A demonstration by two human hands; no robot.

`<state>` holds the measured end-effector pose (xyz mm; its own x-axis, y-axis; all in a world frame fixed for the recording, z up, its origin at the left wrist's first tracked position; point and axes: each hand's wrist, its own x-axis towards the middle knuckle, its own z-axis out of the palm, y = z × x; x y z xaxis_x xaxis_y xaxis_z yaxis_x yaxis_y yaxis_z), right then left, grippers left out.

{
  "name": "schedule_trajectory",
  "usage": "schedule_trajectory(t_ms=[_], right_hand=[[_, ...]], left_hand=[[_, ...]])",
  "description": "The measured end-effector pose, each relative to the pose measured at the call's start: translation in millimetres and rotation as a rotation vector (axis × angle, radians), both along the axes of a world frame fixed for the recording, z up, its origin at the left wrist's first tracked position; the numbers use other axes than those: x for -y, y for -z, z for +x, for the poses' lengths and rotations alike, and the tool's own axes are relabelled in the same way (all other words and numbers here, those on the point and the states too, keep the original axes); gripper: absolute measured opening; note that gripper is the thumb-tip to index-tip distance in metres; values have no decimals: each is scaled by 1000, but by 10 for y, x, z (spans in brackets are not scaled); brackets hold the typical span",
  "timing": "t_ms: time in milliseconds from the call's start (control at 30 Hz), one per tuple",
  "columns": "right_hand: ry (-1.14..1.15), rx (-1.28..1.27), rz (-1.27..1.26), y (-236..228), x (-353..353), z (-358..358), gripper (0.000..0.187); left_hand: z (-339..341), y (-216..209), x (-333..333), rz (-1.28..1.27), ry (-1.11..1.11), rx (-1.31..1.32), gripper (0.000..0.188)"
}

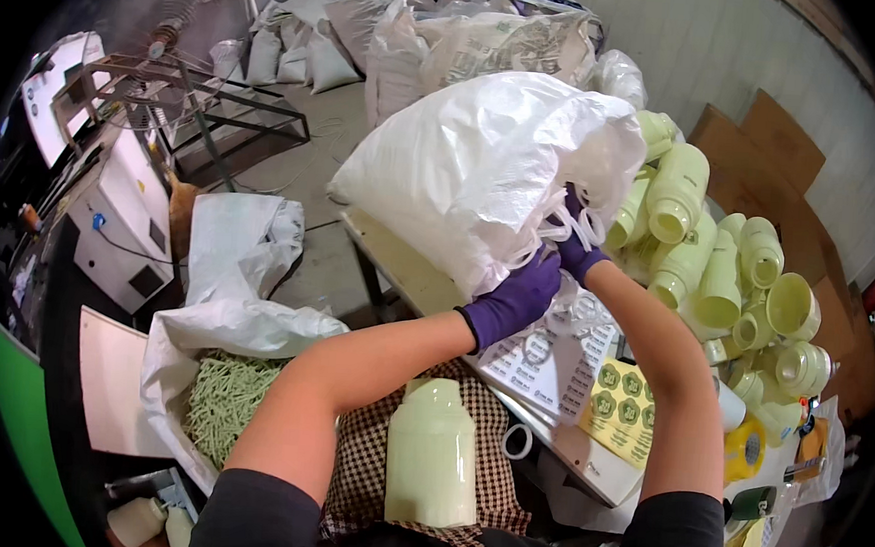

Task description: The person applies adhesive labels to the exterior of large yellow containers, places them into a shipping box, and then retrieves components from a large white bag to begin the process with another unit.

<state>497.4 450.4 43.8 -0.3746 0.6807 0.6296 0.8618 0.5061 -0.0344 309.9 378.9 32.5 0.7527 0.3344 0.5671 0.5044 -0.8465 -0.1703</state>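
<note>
Sack [444,169], bulging, white and woven, lies on a pale flat surface [408,269]; at its mouth, among white cords [591,227], are the purple-gloved left hand [514,305] and right hand [581,259], each grip's closure impossible to tell. Glossy pale-green bottles [682,178] sit right of the sack.

White sheets [519,381] bear dark printed labels [575,354], a yellow sheet [617,395] green emblems [628,414], a pale-green jar [679,183] small print [696,159].

There is one held sack [464,165], one lap bottle [433,459] and at least ten piled green bottles [687,261].
</note>
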Motion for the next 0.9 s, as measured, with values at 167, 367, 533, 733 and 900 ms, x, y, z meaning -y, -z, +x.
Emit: schedule_trajectory(t_ms=[167,367,533,733,900], right_hand=[[97,-19,-192,-134,-437,82,79],[59,375,-355,-793,-284,-5,95],[-35,502,-913,-1881,95,16,100],[177,293,-1196,-2396,68,18,56],[102,118,-1115,-2644,211,54,55]], left_hand=[[112,-118,-346,54,-24,30,29],[-299,-859,-183,113,45,-354,31],[-286,-1035,-160,-35,49,-373,29],[-242,-1252,-289,-205,18,-458,30],[-292,-1437,-512,-393,30,-425,33]])
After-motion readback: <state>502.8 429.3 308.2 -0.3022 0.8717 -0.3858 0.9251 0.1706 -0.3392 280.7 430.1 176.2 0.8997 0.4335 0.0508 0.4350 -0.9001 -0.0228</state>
